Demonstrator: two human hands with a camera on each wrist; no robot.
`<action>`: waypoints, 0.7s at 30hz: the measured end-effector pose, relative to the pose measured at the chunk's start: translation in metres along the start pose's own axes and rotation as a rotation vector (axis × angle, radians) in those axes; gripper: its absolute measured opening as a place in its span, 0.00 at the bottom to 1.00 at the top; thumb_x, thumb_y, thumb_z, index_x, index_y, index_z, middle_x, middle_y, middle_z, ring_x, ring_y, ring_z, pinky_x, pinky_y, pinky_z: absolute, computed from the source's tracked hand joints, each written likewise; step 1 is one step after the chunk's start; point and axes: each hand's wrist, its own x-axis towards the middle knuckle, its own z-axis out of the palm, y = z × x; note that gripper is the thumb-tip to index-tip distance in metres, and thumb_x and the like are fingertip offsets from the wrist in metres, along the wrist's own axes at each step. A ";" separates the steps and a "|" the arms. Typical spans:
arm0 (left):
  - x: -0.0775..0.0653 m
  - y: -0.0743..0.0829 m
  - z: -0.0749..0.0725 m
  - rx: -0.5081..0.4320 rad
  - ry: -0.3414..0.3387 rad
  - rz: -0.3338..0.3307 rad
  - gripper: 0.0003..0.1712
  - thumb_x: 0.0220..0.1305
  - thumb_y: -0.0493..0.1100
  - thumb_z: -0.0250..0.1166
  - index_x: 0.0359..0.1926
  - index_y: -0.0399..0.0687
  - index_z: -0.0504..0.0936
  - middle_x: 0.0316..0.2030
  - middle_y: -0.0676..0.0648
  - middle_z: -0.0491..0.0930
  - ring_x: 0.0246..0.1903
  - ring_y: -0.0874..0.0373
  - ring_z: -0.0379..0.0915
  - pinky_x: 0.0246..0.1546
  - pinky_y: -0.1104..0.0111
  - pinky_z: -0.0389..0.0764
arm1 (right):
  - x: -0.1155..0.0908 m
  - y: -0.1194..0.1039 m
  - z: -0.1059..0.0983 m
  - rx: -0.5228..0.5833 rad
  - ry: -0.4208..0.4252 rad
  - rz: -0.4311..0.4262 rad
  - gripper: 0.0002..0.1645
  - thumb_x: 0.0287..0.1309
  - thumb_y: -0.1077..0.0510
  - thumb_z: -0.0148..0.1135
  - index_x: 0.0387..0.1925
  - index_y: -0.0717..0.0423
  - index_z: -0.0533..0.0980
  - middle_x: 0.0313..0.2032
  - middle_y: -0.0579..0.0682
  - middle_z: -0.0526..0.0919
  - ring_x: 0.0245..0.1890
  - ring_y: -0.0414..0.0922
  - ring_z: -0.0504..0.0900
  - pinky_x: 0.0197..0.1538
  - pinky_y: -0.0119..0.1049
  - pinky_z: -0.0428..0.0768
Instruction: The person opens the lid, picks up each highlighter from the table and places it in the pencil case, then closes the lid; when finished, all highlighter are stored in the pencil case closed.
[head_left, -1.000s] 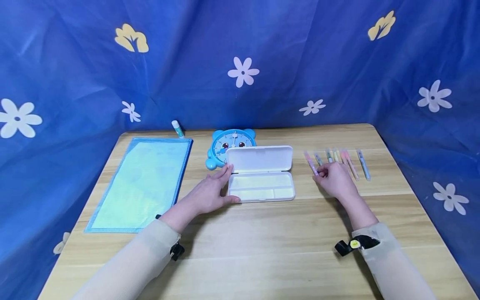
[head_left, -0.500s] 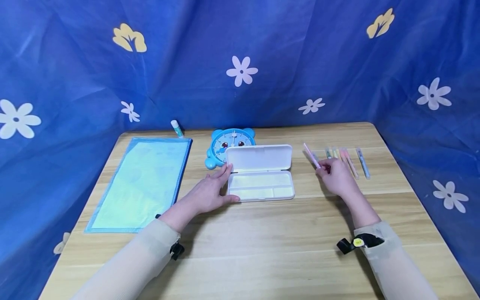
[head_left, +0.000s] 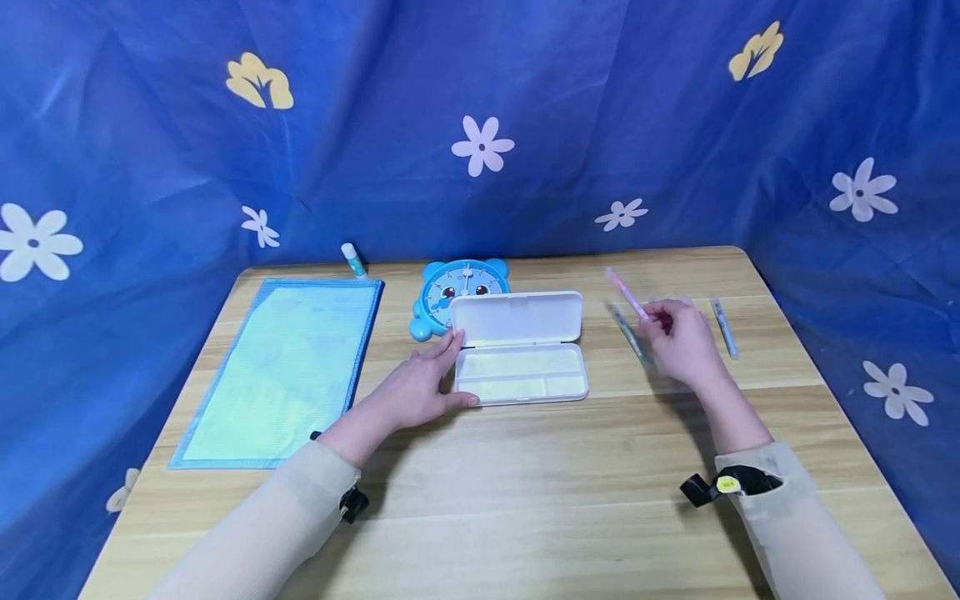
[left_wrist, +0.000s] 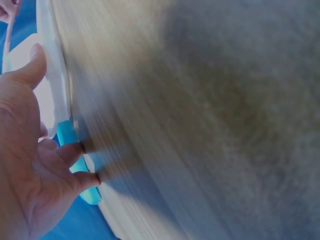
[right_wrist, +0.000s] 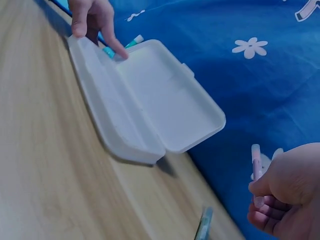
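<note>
Marker pen (head_left: 627,294), slim and pink, is held to the right of the white pencil case (head_left: 521,365), with its pale end pointing up and away from you. Your right grip (head_left: 684,340) has it pinched by its nearer end, thumb against fingers, and it appears to be off the counter (head_left: 480,508).

Expect it to be light and stiff, probably smooth plastic that could roll or swivel between your fingertips. It shouldn't be fragile, but a hold so close to one end leaves most of the barrel sticking out, so it may tip under a small knock; taking it nearer the middle would balance it better and need less squeeze.

Your left grip (head_left: 420,387) is spread rather than clenched, at the left end of the pencil case: thumb touching the near corner, forefinger at the raised lid (head_left: 517,317). The case looks like thin, rigid plastic, light enough to slide if bumped, so steady it by the tray wall and avoid leaning on the lid, since the hinge is likely its weak point.

Right of the pencil case, a green marker pen (head_left: 628,332) lies just beside your right grip, and a blue marker pen (head_left: 724,329) lies farther right. More pen ends show behind your knuckles, too hidden to count. Behind the case, partly covered by its lid, is a blue toy clock (head_left: 467,279); to its left lies a blue mesh pouch (head_left: 281,371).
</note>
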 end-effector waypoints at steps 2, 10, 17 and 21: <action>0.000 0.000 0.000 -0.003 0.002 0.001 0.64 0.65 0.75 0.67 0.86 0.50 0.45 0.83 0.44 0.43 0.78 0.43 0.52 0.74 0.37 0.56 | 0.001 -0.004 -0.002 0.009 0.019 -0.014 0.08 0.68 0.70 0.66 0.46 0.72 0.85 0.33 0.60 0.84 0.33 0.50 0.79 0.34 0.23 0.72; -0.002 0.000 0.000 -0.001 0.002 0.003 0.65 0.65 0.75 0.67 0.86 0.50 0.45 0.83 0.44 0.43 0.78 0.41 0.52 0.74 0.37 0.56 | 0.006 -0.029 -0.011 0.024 0.050 -0.066 0.10 0.69 0.68 0.67 0.48 0.69 0.86 0.34 0.58 0.85 0.34 0.49 0.78 0.37 0.27 0.74; -0.002 0.000 -0.001 -0.009 0.005 0.008 0.65 0.64 0.74 0.68 0.86 0.51 0.44 0.83 0.44 0.42 0.77 0.40 0.54 0.75 0.38 0.56 | 0.008 -0.050 -0.011 0.042 0.017 -0.127 0.10 0.68 0.68 0.68 0.49 0.68 0.86 0.34 0.58 0.84 0.35 0.49 0.79 0.39 0.28 0.75; -0.001 0.001 -0.001 -0.013 0.002 0.009 0.65 0.65 0.74 0.68 0.86 0.51 0.44 0.83 0.44 0.42 0.77 0.41 0.55 0.75 0.39 0.56 | 0.008 -0.059 -0.007 0.025 -0.013 -0.167 0.09 0.69 0.67 0.68 0.48 0.65 0.87 0.34 0.54 0.84 0.35 0.48 0.81 0.38 0.29 0.74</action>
